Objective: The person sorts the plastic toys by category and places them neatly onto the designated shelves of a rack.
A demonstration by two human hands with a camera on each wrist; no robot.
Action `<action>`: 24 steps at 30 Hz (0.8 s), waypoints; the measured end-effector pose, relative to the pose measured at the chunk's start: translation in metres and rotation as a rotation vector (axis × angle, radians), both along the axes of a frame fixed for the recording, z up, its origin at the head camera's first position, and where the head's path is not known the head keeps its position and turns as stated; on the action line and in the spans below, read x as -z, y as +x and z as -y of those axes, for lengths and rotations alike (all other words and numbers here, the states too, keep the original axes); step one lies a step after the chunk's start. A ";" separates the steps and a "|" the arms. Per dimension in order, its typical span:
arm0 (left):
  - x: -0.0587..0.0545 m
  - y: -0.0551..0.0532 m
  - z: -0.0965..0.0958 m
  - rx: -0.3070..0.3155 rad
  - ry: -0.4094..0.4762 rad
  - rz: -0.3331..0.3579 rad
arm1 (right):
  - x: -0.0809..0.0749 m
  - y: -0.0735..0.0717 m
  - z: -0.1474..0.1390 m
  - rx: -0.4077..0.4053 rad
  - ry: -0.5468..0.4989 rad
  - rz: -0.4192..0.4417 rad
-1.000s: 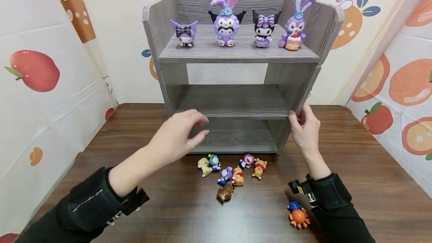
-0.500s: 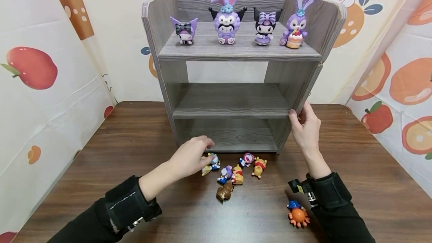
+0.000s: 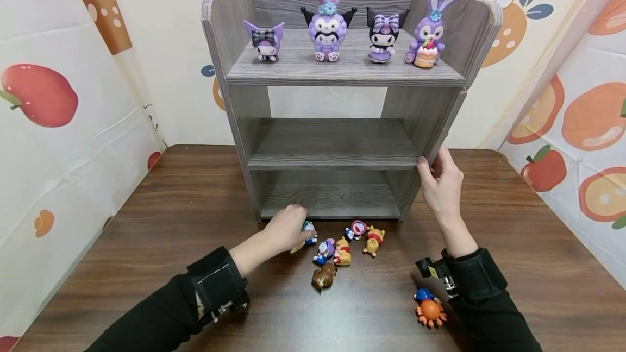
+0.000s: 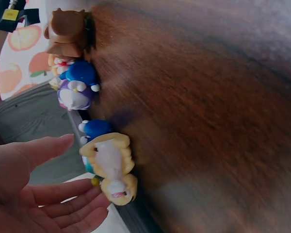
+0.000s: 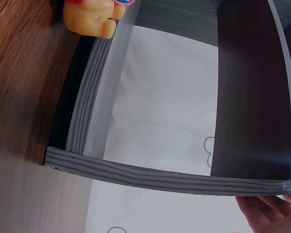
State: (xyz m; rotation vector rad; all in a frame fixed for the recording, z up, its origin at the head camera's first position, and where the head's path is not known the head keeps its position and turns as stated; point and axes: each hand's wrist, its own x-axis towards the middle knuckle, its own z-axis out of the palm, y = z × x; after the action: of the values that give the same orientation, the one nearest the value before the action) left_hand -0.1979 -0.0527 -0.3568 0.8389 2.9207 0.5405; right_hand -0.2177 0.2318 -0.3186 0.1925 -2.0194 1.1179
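My left hand (image 3: 286, 230) reaches down to the small figurines in front of the grey wooden shelf (image 3: 332, 162). In the left wrist view its thumb and fingers are spread around a pale yellow figurine (image 4: 111, 162) and a blue-and-teal figurine (image 4: 96, 128). The fingertips are at the pale yellow one's edge; a firm grip does not show. On the right, my right hand (image 3: 442, 186) holds the shelf's side panel, thumb in front and fingers behind. Close by lie a purple-and-blue figurine (image 3: 324, 251), two yellow bears (image 3: 342, 252), a pink-hooded figurine (image 3: 356, 230) and a brown figurine (image 3: 324, 277).
Several purple figurines stand on the shelf's top level, among them a bunny with a cake (image 3: 427, 42). An orange crab figurine (image 3: 431, 312) with a blue-hatted piece lies beside my right forearm on the wooden table (image 3: 362, 314). Fruit-printed cloth hangs around.
My left hand has come down from in front of the lower shelf to the pale yellow and teal figurines. The right hand stays on the side panel.
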 end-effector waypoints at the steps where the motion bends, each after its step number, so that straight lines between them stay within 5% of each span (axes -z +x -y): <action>1: 0.002 -0.001 -0.001 -0.009 -0.004 0.008 | 0.000 0.000 0.000 -0.002 -0.003 0.000; 14: 0.009 -0.008 -0.011 -0.015 -0.042 -0.001 | 0.000 -0.001 0.000 -0.006 0.000 -0.013; 24: 0.009 -0.005 -0.009 0.003 0.071 0.019 | -0.001 0.000 0.000 -0.016 -0.014 -0.007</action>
State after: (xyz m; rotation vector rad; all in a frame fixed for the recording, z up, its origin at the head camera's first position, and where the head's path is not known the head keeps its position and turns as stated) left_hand -0.2033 -0.0439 -0.3653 0.8405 2.8984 0.6523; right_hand -0.2174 0.2319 -0.3181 0.2053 -2.0067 1.1399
